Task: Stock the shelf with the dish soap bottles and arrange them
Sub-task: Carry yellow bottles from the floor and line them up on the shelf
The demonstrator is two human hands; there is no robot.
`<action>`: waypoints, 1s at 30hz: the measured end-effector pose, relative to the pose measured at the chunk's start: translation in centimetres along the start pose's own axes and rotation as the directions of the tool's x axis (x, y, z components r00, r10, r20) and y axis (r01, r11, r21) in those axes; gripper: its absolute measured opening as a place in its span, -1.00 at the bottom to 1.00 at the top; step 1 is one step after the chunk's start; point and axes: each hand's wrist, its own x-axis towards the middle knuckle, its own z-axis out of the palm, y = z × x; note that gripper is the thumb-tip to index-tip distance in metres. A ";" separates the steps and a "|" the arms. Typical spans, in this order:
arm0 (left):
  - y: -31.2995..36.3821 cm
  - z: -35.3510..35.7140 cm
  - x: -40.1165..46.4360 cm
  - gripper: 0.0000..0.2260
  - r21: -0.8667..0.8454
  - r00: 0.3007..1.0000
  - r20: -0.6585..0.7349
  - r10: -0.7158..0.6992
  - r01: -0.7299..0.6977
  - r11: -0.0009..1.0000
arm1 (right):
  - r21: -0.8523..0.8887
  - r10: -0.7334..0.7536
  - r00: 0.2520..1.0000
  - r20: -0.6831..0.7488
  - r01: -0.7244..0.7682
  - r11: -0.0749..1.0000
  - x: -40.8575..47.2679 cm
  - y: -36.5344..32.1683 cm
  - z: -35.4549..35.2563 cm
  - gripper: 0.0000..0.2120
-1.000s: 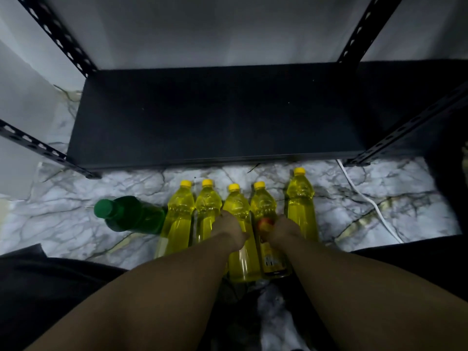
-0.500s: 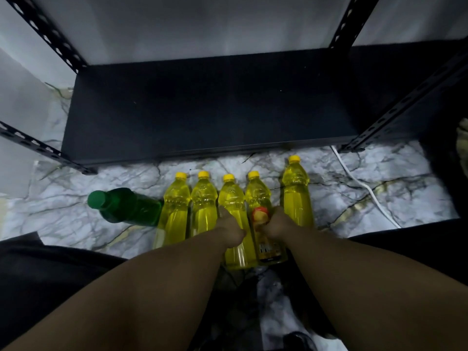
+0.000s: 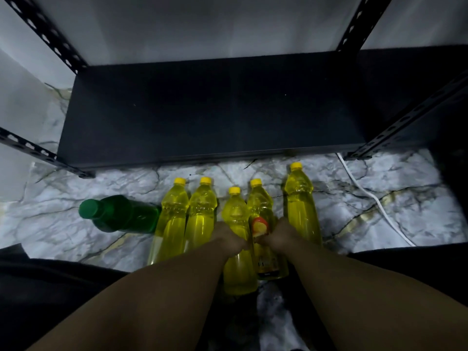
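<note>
Several yellow dish soap bottles with yellow caps form a row on the marble floor, caps toward the shelf. My left hand (image 3: 229, 239) is closed around the middle yellow bottle (image 3: 236, 214). My right hand (image 3: 283, 235) grips the labelled yellow bottle (image 3: 260, 206) beside it, which carries a red and yellow sticker. Two yellow bottles (image 3: 174, 214) stand to the left and one yellow bottle (image 3: 300, 198) to the right, untouched. A green bottle (image 3: 119, 214) lies on its side at the far left. The black shelf board (image 3: 210, 110) beyond them holds nothing.
Black perforated uprights (image 3: 45, 34) frame the shelf at its corners. A white cable (image 3: 367, 193) runs across the floor on the right. My dark-clothed legs (image 3: 50, 287) fill the lower corners. A white wall stands behind the shelf.
The middle bottle in my left hand has shifted back toward me, and a gap has opened between it and the two bottles on its left. Both hands stay closed on their bottles.
</note>
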 end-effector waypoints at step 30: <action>10.1 -17.3 -16.8 -0.31 -0.398 0.685 -0.265 0.678 -0.719 0.570 | 0.284 -0.593 0.730 -0.340 0.681 0.675 -17.1 -12.4 -16.5 -0.41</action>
